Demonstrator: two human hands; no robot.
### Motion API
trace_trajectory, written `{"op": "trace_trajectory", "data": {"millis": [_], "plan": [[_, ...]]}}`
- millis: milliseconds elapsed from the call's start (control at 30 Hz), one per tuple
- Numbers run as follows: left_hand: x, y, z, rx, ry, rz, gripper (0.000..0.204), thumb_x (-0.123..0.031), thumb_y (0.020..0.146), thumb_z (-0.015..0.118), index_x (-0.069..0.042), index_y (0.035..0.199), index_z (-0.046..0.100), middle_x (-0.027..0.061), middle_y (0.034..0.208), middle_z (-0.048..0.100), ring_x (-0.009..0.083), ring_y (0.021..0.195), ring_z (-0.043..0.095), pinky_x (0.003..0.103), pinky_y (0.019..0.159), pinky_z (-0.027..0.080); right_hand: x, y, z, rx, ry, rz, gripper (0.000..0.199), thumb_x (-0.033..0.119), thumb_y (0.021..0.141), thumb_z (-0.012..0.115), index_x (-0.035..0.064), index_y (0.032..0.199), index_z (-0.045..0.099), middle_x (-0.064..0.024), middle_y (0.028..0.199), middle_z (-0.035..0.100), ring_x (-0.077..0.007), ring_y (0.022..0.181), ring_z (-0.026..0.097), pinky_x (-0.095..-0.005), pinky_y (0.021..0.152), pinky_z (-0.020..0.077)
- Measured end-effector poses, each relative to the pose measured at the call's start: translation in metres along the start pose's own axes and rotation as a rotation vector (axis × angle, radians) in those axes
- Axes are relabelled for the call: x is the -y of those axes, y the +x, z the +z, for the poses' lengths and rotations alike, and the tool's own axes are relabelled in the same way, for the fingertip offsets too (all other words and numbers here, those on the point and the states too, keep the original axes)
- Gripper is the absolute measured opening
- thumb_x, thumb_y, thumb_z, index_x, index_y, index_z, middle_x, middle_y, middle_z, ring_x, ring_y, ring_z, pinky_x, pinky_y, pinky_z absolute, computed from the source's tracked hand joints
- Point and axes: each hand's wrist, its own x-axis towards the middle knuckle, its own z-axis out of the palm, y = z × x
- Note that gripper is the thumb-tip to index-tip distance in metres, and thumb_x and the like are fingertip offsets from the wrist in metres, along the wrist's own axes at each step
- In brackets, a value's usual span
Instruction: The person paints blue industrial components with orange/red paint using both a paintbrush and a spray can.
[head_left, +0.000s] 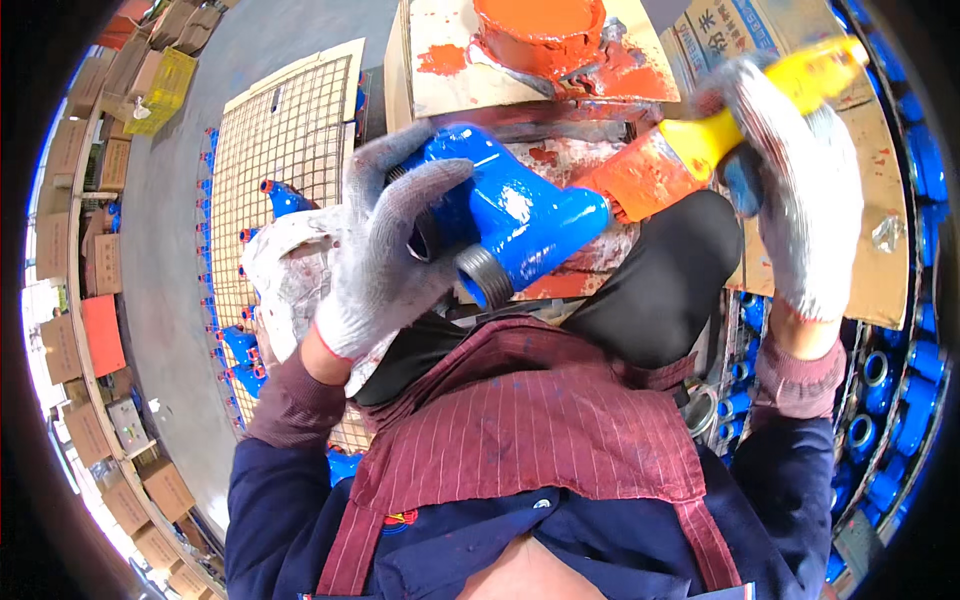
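- Nearest the camera is the person's own chest: a maroon striped apron (520,430) over a dark blue jacket, with a black-clad knee (660,280) raised beyond it.
- Left hand (385,250), in a grey knit glove, has its grip wrapped around a glossy blue cast pipe fitting (520,225), fingers curled over the top and into one opening; the fitting is held in the air just above the lap, its dark threaded end (487,275) pointing down toward the apron.
- Right hand (790,190), gloved the same way, has its grip closed on the yellow handle of a paintbrush (690,150); the orange-loaded bristles touch the round end of the fitting.
- Judging by its thick cast walls, the fitting is probably heavy and rigid. Its shiny coat looks slick, so the rough threaded end or an open bore seems the safer place to hold, well away from the wet orange paint.
- Beyond the hands, an orange paint pot (540,30) stands on paint-smeared cardboard (440,50).
- At left, a wire-mesh rack (270,140) carries more blue fittings with orange tips along its edge.
- At right, many blue fittings (900,400) lie piled beside a cardboard box (880,260).
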Motion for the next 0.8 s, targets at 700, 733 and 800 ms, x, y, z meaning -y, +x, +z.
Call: {"op": "trace_trajectory", "data": {"millis": [700, 733, 800], "plan": [[-0.083, -0.013, 0.008, 0.079, -2.571, -1.316, 0.053, -0.048, 0.095, 0.046, -0.015, 0.136, 0.042, 0.0102, 0.129, 0.054, 0.0275, 0.110, 0.058, 0.047, 0.093, 0.049, -0.056, -0.031, 0.008, -0.065, 0.333, -0.347, 0.026, 0.021, 0.073, 0.076, 0.0067, 0.084, 0.057, -0.0085, 0.085, 0.060, -0.0295, 0.090, 0.059, -0.0530, 0.101, 0.0363], [-0.075, -0.031, 0.017, 0.129, -2.624, -1.249, 0.058, -0.051, 0.095, 0.043, -0.016, 0.140, 0.037, 0.0091, 0.134, 0.051, 0.0273, 0.118, 0.052, 0.048, 0.106, 0.037, -0.058, -0.029, 0.002, -0.035, 0.357, -0.336, 0.026, 0.021, 0.074, 0.075, 0.0064, 0.084, 0.056, -0.0097, 0.087, 0.060, -0.0298, 0.089, 0.058, -0.0504, 0.098, 0.0387], [-0.059, -0.076, 0.044, 0.046, -2.275, -1.215, 0.056, -0.050, 0.095, 0.043, -0.015, 0.139, 0.038, 0.0088, 0.134, 0.051, 0.0268, 0.119, 0.051, 0.047, 0.106, 0.037, -0.056, -0.023, -0.011, 0.010, 0.271, -0.329, 0.027, 0.021, 0.074, 0.074, 0.0053, 0.084, 0.055, -0.0132, 0.092, 0.060, -0.0305, 0.091, 0.058, -0.0429, 0.089, 0.0445]]}}
